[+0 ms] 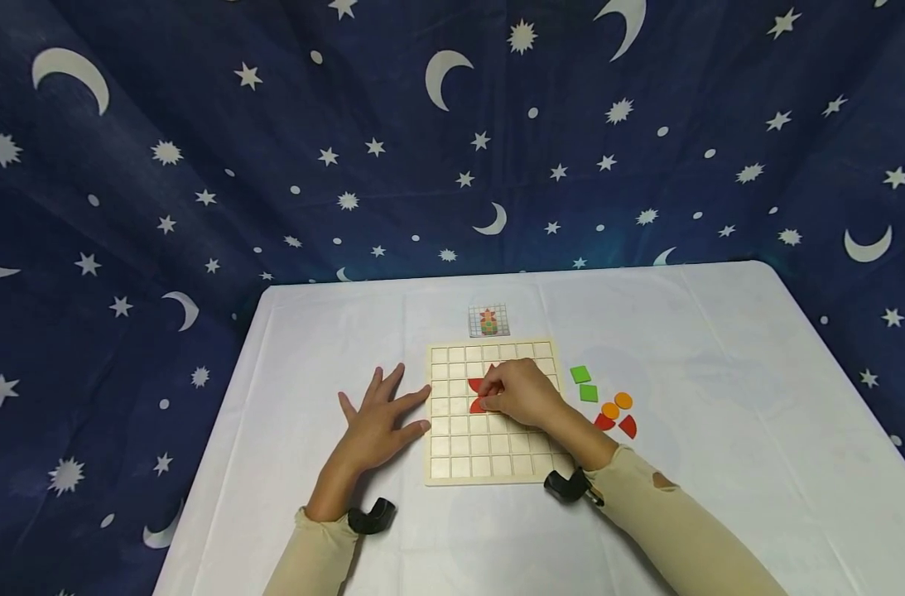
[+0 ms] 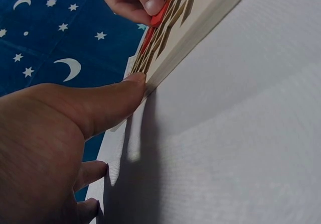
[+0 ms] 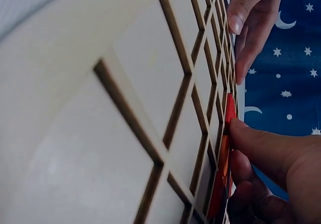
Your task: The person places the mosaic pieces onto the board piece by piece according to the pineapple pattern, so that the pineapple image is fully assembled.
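A square wooden grid board (image 1: 470, 480) lies on the table. My left hand (image 1: 377, 426) rests flat at its left side, fingers spread, with thumb and forefinger touching the board's edge. Over the grid's upper middle, my right hand (image 1: 522, 391) pinches a red piece (image 2: 157, 19) between thumb and curled fingers, down at the board's surface. Beside those fingertips, red quarter-circle pieces (image 1: 475, 385) sit in the cells. An orange piece (image 3: 224, 156) shows near the thumb in the right wrist view. The right hand covers part of this arrangement.
Behind the board lies a small pattern card (image 1: 489, 320) with a coloured figure on a grid. Right of the board are two green squares (image 1: 589, 393), two orange discs (image 1: 623, 401) and two red quarter-circle pieces (image 1: 628, 426). A starry blue cloth (image 1: 392, 99) hangs behind the white table (image 1: 720, 430).
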{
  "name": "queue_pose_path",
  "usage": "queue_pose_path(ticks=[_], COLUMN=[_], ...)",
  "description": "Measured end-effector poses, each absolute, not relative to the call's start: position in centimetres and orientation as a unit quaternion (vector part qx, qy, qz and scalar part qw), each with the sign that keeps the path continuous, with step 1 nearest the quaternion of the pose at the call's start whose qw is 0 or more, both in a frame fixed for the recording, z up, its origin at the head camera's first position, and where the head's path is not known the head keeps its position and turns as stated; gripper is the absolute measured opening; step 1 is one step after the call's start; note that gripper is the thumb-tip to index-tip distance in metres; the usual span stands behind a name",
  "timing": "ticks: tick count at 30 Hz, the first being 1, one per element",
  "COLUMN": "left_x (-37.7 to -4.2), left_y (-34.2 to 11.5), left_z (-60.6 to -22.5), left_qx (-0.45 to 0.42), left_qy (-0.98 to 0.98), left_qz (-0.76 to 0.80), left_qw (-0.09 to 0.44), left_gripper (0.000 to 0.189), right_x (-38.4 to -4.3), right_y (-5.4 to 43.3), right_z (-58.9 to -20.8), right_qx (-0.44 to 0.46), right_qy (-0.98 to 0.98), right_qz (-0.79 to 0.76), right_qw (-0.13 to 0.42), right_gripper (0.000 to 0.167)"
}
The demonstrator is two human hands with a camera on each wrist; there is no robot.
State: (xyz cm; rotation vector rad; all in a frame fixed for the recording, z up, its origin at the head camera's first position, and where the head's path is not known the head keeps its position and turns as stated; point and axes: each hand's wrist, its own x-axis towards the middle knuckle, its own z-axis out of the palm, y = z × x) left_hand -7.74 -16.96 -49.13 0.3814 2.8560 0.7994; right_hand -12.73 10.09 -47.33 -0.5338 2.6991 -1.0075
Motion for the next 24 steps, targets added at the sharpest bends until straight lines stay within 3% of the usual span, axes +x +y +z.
queue_pose_path(ticks=[24], left_x=[-7.7], left_y=[-16.88], left_z=[-49.33], left_qx=[0.126], left_qy=[0.954], left_qz=[0.263], left_qw=[0.068], left_gripper=[0.055], right_x=[-12.58], right_y=[10.15], right_z=[-47.27], right_qx=[-0.183], right_qy=[0.92], right_qz=[-0.33], right_qw=[0.104], right_gripper=[0.009])
